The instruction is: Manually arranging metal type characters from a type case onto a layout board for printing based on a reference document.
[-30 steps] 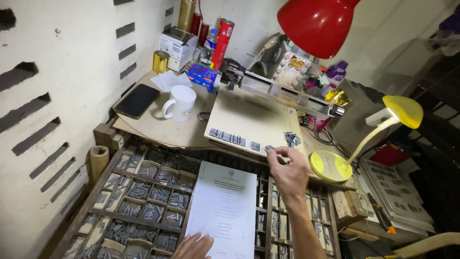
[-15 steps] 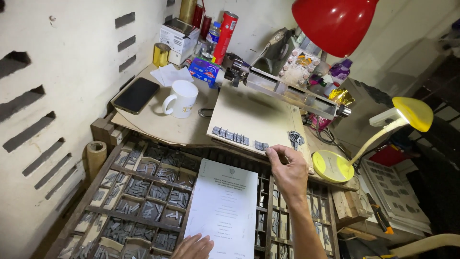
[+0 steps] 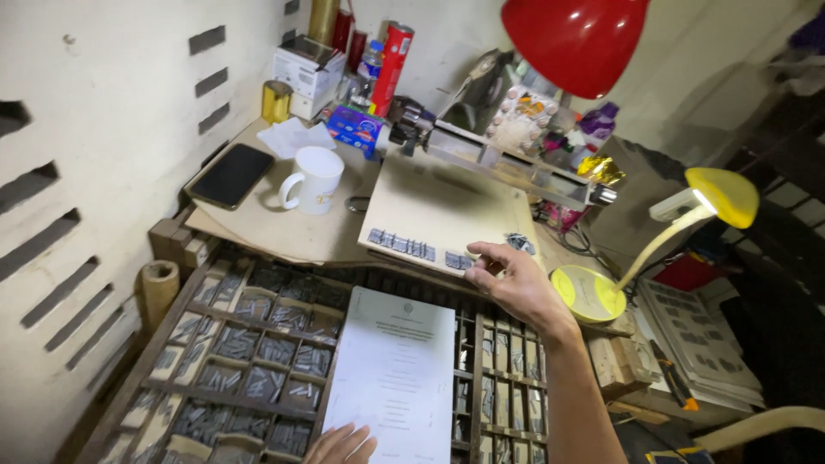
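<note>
My right hand (image 3: 509,283) reaches to the front edge of a pale board (image 3: 447,202) and its fingertips pinch or touch a small grey metal type piece at the right end of a row of type pieces (image 3: 419,248). My left hand (image 3: 342,446) lies flat on the bottom edge of a printed white sheet (image 3: 394,369). The sheet rests on a wooden type case (image 3: 215,352) with many compartments of grey metal type. A small heap of loose type (image 3: 519,242) sits on the board just beyond my right hand.
A white mug (image 3: 314,179) and a black phone (image 3: 230,174) stand on the desk at left. Boxes, cans and bottles crowd the back. A red lamp shade (image 3: 574,39) hangs overhead; a yellow desk lamp (image 3: 679,219) stands right, beside stacked papers (image 3: 696,331).
My right hand has slid slightly left along the board's front edge toward the type row. The camera has tilted a little. My left hand stays on the sheet.
</note>
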